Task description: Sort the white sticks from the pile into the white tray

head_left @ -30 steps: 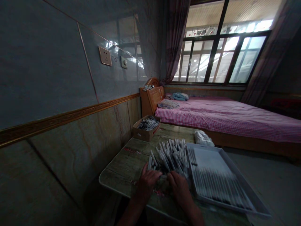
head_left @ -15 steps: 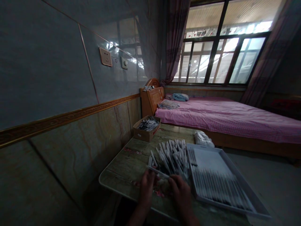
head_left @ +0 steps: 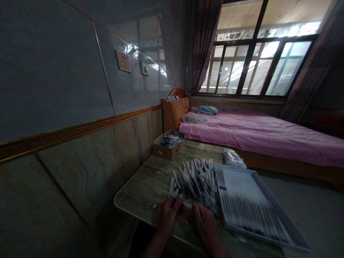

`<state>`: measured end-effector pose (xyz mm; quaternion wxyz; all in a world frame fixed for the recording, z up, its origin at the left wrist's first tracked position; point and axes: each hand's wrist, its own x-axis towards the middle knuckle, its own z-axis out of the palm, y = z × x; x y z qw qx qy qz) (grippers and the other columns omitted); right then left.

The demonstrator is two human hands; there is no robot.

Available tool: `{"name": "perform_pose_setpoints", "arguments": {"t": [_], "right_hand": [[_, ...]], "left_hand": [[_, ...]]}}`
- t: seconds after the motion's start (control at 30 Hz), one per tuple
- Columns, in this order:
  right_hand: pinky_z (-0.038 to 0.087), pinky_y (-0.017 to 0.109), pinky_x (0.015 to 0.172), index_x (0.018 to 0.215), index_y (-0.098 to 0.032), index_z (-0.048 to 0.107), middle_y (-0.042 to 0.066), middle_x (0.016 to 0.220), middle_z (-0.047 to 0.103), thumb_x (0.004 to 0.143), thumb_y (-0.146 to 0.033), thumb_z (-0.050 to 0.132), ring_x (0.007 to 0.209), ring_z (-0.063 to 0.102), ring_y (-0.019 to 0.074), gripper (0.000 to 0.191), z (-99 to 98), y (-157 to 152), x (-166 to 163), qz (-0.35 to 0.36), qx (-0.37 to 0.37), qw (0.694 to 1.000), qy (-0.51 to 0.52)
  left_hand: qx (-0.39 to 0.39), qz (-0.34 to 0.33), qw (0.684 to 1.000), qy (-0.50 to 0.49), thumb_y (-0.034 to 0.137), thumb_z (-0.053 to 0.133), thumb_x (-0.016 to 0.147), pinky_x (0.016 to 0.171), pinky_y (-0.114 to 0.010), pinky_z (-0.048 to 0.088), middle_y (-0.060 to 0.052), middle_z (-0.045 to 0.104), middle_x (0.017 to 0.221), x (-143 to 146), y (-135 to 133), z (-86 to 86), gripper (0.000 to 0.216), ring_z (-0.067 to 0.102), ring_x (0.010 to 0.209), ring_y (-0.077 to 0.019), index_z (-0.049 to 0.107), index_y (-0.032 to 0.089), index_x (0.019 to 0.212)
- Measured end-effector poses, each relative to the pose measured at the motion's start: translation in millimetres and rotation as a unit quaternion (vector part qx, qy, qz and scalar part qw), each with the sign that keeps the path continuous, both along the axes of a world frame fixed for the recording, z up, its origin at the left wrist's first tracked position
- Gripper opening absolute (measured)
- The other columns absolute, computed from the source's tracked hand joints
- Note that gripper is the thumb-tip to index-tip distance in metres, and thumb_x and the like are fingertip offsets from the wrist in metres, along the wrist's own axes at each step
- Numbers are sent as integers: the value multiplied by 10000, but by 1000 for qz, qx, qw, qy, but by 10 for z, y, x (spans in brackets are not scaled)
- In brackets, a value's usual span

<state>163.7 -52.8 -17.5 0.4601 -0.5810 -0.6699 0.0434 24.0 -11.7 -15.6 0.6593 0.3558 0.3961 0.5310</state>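
A heap of slim white pen-like sticks lies on a small wood-patterned table. My left hand is closed around one white stick, held near the table's front edge. Close beside it, my right hand is curled at the near side of the heap; what its fingers hold is hidden. To the right sits a white tray with a row of sticks laid side by side in it.
A cardboard box of dark sticks stands at the table's far left corner, a white crumpled bag at the far right. A tiled wall runs along the left. A bed with pink checked cover lies beyond the table.
My hands drew back from the heap toward the table's front edge. My left hand lifted one white stick out of the pile.
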Motion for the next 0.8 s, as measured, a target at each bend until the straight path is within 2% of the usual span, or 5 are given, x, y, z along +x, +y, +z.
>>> {"name": "perform_pose_setpoints", "arguments": {"t": [0.2,0.43,0.53,0.7,0.8], "right_hand": [[419,219,564,760,-237,552,-14,650,600,1007,-496,297,594,591,138,440,71,-37,-30,0,-83,995,64],[428,250,589,733,-246,595,26,677,646,987,-564,276,616,601,160,517,-68,7,3,-15,-49,998,45],[430,259,606,737,-242,603,34,686,656,999,-544,229,637,612,166,547,-33,-4,0,-5,-66,997,48],[431,235,589,788,-242,561,-13,694,622,984,-518,355,631,599,147,396,70,-44,-38,23,-113,990,82],[413,248,565,703,-242,553,-1,638,614,982,-549,315,591,596,154,478,23,-23,-32,3,-95,993,68]], "left_hand": [[3,21,1000,8,632,762,619,368,-262,490,6,700,594,4,-3,-20,532,577,384,-143,625,170,846],[-2,17,1000,13,622,793,574,359,-254,484,30,653,523,21,-28,33,542,581,398,-152,626,170,823],[-5,28,999,31,654,783,559,363,-261,491,18,664,533,24,-33,59,566,584,397,-154,626,166,797],[3,42,998,38,671,763,581,353,-250,477,14,669,536,24,-31,65,558,562,369,-138,619,166,773],[9,23,999,29,656,752,612,361,-260,491,15,668,540,29,-25,36,533,565,376,-141,616,168,779]]}}
